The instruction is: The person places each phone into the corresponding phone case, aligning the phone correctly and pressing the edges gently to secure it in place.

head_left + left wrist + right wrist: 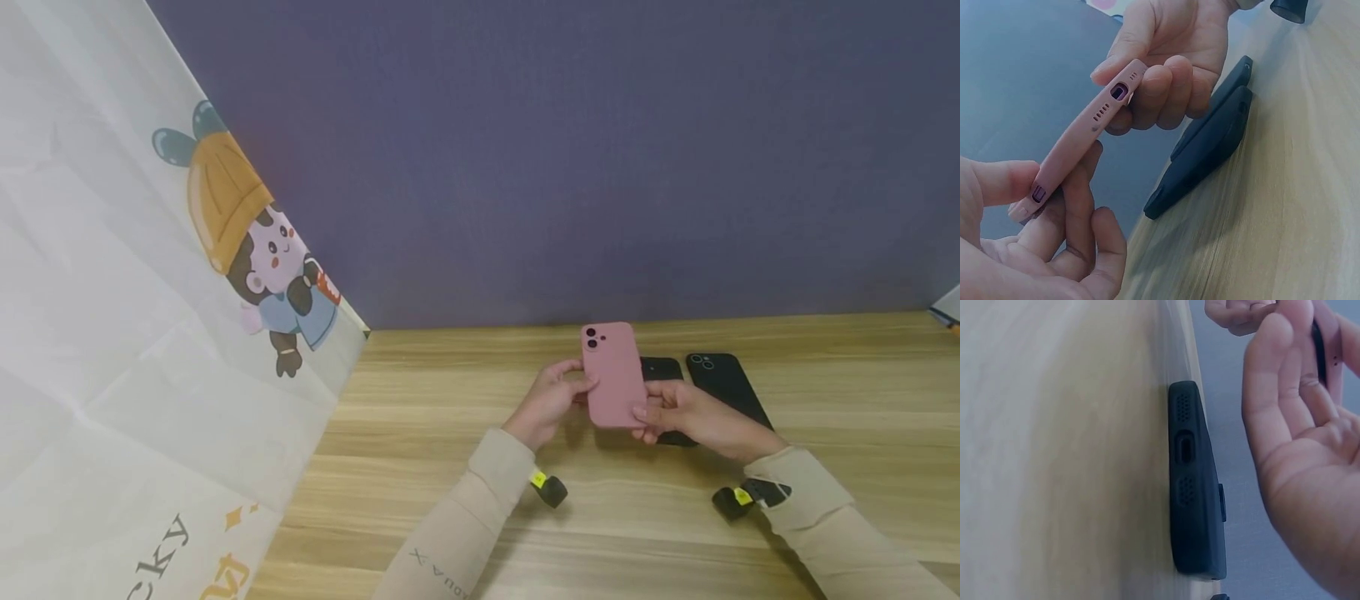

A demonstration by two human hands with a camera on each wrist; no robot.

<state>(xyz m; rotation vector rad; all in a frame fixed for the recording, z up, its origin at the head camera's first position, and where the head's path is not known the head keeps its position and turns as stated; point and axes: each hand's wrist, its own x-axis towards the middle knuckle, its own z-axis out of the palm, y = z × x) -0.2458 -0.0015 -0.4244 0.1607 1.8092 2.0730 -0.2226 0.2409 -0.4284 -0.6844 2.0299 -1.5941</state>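
A phone in a pink case (615, 379) is held above the wooden table, its back with two dark lenses facing up in the head view. My left hand (551, 400) pinches its left edge between thumb and fingers. At the lower right corner, my right hand (678, 412) grips it the same way. The left wrist view shows the cutouts along one edge of the pink case (1079, 137). Beneath my right hand lies a phone in a black case (663, 369), partly hidden. Beside it is a second black-cased phone (723, 383), partly covered by the right forearm.
The wooden table (420, 400) meets a dark blue-grey panel (562, 167) at its back edge. A white sheet with a cartoon figure (255, 242) stands along the left. Small black devices with yellow tags hang by the left wrist (553, 492) and the right wrist (731, 503).
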